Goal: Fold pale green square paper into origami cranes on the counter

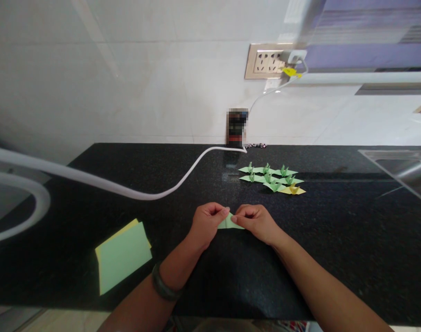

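A small piece of folded light-green paper (227, 223) is stretched between my two hands, just above the dark countertop. My left hand (207, 222) pinches its left side with thumb and fingers. On its right side, my right hand (254, 222) grips the paper between thumb and curled fingers. The paper's upper edge slopes, and parts of it are hidden under my fingers. Beyond my hands stand several green paper cranes (267, 177) in rows, with one yellow paper crane (293, 189) at the near right end.
A stack of green and yellow paper sheets (123, 258) lies on the black countertop (335, 240) to the left. A thick white cable (151, 196) crosses from the left. A phone (237, 128) leans on the wall below a socket (269, 61). A metal sink (404, 170) is at right.
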The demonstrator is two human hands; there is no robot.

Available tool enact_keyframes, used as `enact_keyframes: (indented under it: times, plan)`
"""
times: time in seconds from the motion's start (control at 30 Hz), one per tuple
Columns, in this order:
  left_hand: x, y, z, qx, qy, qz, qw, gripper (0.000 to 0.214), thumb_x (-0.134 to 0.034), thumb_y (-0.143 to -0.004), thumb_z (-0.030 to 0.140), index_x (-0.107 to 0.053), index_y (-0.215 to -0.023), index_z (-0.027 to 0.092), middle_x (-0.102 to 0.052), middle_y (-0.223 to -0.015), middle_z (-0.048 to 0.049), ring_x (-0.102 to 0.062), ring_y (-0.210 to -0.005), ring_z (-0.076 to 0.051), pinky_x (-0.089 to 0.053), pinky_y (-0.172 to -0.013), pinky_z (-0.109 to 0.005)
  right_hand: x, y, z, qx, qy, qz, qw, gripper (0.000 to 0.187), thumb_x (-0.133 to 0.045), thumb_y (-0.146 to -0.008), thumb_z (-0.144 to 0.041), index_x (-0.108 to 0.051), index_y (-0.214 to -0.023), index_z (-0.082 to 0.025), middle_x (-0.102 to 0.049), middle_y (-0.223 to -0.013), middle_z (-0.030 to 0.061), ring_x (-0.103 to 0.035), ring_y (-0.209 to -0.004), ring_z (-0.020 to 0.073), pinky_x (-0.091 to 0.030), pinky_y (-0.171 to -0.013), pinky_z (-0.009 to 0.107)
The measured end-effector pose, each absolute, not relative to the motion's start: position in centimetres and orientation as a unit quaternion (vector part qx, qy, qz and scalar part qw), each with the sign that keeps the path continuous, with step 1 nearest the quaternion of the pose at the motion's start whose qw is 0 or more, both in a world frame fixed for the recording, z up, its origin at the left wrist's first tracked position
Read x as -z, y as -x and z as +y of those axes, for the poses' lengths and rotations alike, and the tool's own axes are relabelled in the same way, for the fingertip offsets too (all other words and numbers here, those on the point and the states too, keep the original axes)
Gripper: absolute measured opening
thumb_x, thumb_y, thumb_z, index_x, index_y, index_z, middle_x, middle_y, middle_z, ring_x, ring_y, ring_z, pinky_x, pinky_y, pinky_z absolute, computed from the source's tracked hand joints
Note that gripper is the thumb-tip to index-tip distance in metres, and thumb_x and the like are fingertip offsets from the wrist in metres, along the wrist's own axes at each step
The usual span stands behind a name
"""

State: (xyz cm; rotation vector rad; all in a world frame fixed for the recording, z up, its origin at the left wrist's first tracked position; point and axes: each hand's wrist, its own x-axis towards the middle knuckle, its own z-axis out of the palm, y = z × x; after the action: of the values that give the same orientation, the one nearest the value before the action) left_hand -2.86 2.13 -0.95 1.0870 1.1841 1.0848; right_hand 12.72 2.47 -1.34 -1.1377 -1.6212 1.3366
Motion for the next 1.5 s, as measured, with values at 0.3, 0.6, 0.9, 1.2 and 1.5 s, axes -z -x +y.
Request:
enact_keyframes:
  times: [0.3, 0.6, 0.9, 1.2, 1.5]
  plan:
    - [1.3, 4.2, 3.3, -0.521, -0.413, 0.542, 0.514, 0.022, -0.063, -0.063, 0.035, -0.058, -0.060, 0.013, -0.051, -0.053, 0.0029, -0.043, -0.051, -0.007, -0.033, -0.051, -0.020, 1.2, -14.7, 3.6, -0.480, 0.495, -0.607, 0.396, 0.014, -0.054, -0.066, -0.019, -0.056, -0.053, -0.014, -0.056, -0.060, 0.0004, -0.049, -0.056, 0.0101, -0.038, -0.052, 0.022]
    - [0.9, 3.0, 2.3, -0.458, -0.435, 0.504, 0.589, 0.020, -0.063, -0.063, 0.033, -0.064, -0.067, 0.013, -0.060, -0.062, -0.0010, -0.050, -0.057, -0.010, -0.038, -0.056, -0.022, 1.4, -12.3, 2.3, -0.492, 0.455, -0.651, 0.356, 0.021, -0.056, -0.071, -0.034, -0.059, -0.066, -0.014, -0.052, -0.060, -0.0007, -0.046, -0.056, 0.0091, -0.037, -0.052, 0.020]
    - [1.2, 3.0, 2.3, -0.412, -0.508, 0.534, 0.536, 0.020, -0.060, -0.064, 0.033, -0.060, -0.064, 0.012, -0.056, -0.055, 0.0005, -0.046, -0.049, -0.009, -0.035, -0.047, -0.020, 1.5, -12.7, 2.3, -0.441, 0.481, -0.684, 0.326, 0.020, -0.053, -0.074, -0.030, -0.057, -0.064, -0.014, -0.052, -0.060, -0.0008, -0.046, -0.056, 0.0091, -0.037, -0.051, 0.019]
    - [0.8, 2.9, 2.0, -0.375, -0.567, 0.507, 0.530, 0.016, -0.059, -0.065, 0.027, -0.061, -0.059, 0.012, -0.057, -0.054, -0.0004, -0.047, -0.050, -0.009, -0.036, -0.049, -0.020, 1.0, -12.6, 2.0, -0.401, 0.441, -0.747, 0.295, 0.033, -0.046, -0.079, -0.035, -0.051, -0.055, -0.014, -0.045, -0.054, -0.0020, -0.042, -0.052, 0.0077, -0.032, -0.049, 0.019]
    - [0.8, 3.5, 2.4, -0.408, -0.577, 0.543, 0.454, 0.021, -0.058, -0.067, 0.034, -0.060, -0.063, 0.013, -0.056, -0.055, -0.0001, -0.047, -0.050, -0.009, -0.036, -0.047, -0.020, 0.9, -14.1, 2.6, -0.411, 0.440, -0.764, 0.231, 0.033, -0.046, -0.079, -0.037, -0.060, -0.060, -0.013, -0.051, -0.053, -0.0012, -0.043, -0.048, 0.0081, -0.032, -0.047, 0.020]
